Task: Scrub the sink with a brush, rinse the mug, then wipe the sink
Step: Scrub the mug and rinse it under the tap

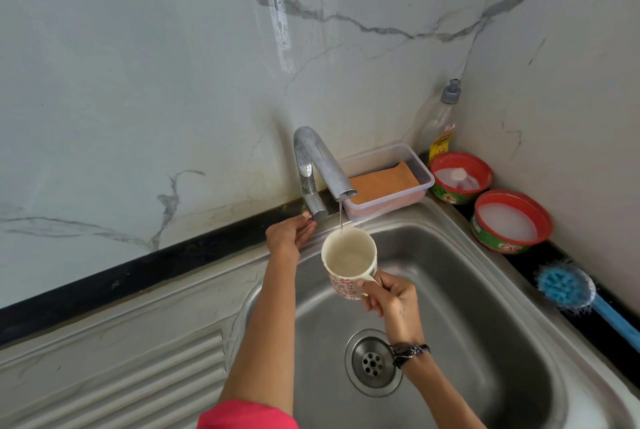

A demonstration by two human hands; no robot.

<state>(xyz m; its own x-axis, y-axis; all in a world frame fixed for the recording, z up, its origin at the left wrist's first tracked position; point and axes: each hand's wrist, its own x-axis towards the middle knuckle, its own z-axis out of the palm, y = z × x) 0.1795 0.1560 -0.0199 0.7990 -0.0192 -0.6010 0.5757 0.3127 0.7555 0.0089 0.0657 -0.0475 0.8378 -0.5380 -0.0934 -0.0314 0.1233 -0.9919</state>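
Observation:
My right hand [391, 297] grips the handle of a white mug [348, 257] with red flower marks, held upright over the steel sink [460, 290]. A thin stream of water falls from the chrome tap [320, 158] into the mug, which holds some water. My left hand [291, 233] rests on the tap's lever at its base. A blue scrub brush [568, 288] lies bristles up on the black counter to the right of the sink. An orange cloth [384, 183] lies in a clear plastic tray [424, 183] behind the sink.
Two red-rimmed tubs of white cleaning paste [460, 177] [509, 221] and a clear soap bottle [443, 124] stand in the right back corner. The sink drain [372, 363] is open. A ribbed draining board [138, 376] lies to the left. Marble walls close the back and right.

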